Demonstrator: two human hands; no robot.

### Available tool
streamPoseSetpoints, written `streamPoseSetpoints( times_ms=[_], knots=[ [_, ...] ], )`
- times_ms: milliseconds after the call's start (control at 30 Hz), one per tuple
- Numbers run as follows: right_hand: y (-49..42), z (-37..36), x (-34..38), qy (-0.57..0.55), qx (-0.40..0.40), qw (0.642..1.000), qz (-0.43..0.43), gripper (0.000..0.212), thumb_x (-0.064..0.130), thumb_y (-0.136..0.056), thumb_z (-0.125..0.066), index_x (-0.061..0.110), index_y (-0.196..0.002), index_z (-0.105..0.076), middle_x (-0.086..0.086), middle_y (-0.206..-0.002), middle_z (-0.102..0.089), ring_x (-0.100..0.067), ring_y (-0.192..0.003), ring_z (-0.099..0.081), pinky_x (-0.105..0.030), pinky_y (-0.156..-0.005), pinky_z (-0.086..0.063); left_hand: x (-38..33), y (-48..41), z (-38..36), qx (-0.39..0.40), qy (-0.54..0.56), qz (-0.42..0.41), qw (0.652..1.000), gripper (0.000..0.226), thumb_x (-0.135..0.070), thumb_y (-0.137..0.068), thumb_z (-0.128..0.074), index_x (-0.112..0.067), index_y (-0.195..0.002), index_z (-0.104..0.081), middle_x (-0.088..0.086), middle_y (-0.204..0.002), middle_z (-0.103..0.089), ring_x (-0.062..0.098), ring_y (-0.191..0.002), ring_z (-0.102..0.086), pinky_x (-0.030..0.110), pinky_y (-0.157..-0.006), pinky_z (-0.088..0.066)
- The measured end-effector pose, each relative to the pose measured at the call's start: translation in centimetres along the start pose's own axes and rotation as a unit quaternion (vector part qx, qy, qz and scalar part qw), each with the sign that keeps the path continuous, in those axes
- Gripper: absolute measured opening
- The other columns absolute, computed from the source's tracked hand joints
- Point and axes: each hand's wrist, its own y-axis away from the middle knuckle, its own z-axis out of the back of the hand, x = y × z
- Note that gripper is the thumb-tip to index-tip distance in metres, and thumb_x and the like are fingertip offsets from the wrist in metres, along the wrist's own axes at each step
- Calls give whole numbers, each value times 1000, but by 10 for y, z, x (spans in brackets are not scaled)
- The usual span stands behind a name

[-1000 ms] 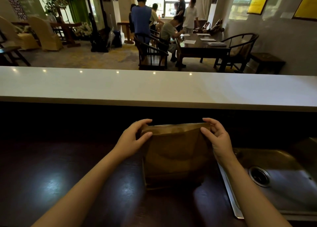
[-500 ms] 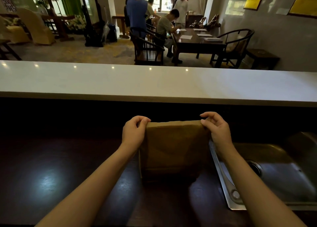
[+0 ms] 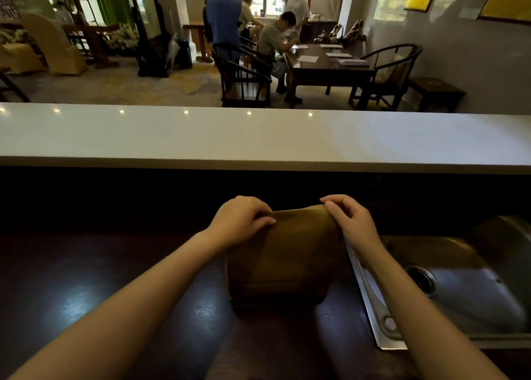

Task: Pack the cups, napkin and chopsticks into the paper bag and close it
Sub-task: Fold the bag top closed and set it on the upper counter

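A brown paper bag [image 3: 284, 253] stands upright on the dark wooden counter [image 3: 86, 279] in front of me. Its top is folded over toward me into a rounded roll. My left hand [image 3: 241, 220] grips the left end of that fold, fingers curled over it. My right hand [image 3: 352, 221] pinches the right end of the fold. The bag's mouth is shut, so cups, napkin and chopsticks are not visible.
A steel sink [image 3: 459, 287] lies right beside the bag on the right. A raised white ledge [image 3: 258, 138] runs across behind the counter. Beyond it are several people, chairs and a dark table [image 3: 327, 66].
The bag's top was open and upright; both hands have folded it over and rolled it down, so the bag is shorter. The camera has tilted slightly.
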Motion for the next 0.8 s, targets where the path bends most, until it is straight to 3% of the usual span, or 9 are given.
streamPoseSetpoints(
  times_ms=[100,167,300,400,500,600,800],
  knots=[
    [-1,10,0,70,90,993,29,13,15,-89,-57,15,-96,-68,2,-100,-61,-2,-94,-57,-12,-80,-45,6,-6,8,48,58,40,996,22,-32,-82,-63,-16,-94,-71,2,-96,-73,10,-86,-61,26,-80,-47],
    [-6,13,1,87,105,990,36,10,12,-87,-60,11,-91,-68,-1,-94,-60,-7,-90,-57,-13,-77,-45,7,-10,11,79,63,53,993,22,-33,-82,-64,-16,-93,-72,1,-95,-73,6,-82,-58,23,-78,-46],
    [-14,12,1,91,101,991,0,17,19,-88,-59,7,-79,-66,-5,-74,-60,-5,-67,-57,-13,-60,-44,12,-11,21,116,75,59,989,23,-33,-85,-59,-20,-101,-70,-2,-105,-71,7,-92,-60,20,-81,-43],
    [-17,9,2,28,84,995,-36,27,25,-86,-59,1,-76,-64,-9,-69,-56,-17,-66,-54,-24,-61,-44,24,-4,30,119,82,50,988,23,-32,-85,-60,-20,-102,-69,-3,-104,-70,6,-92,-60,15,-78,-43],
    [-21,2,9,-35,75,995,-48,27,26,-86,-59,15,-62,-62,3,-57,-55,-10,-55,-53,-22,-55,-44,31,-1,36,86,137,50,986,20,-27,-85,-60,-16,-99,-70,0,-98,-70,5,-86,-59,3,-70,-39],
    [-26,-3,14,-76,62,994,-53,33,27,-88,-58,19,-55,-58,7,-53,-52,-7,-51,-51,-19,-53,-44,34,-7,39,62,167,60,982,19,-28,-87,-57,-17,-96,-70,0,-95,-69,3,-81,-59,6,-71,-41],
    [-21,-8,1,-56,63,993,-80,35,29,-89,-55,11,-60,-50,-2,-56,-44,-14,-51,-44,-26,-54,-37,38,-5,29,148,143,64,977,26,-33,-88,-54,-21,-108,-65,-8,-96,-66,3,-85,-59,8,-72,-42]
  ],
)
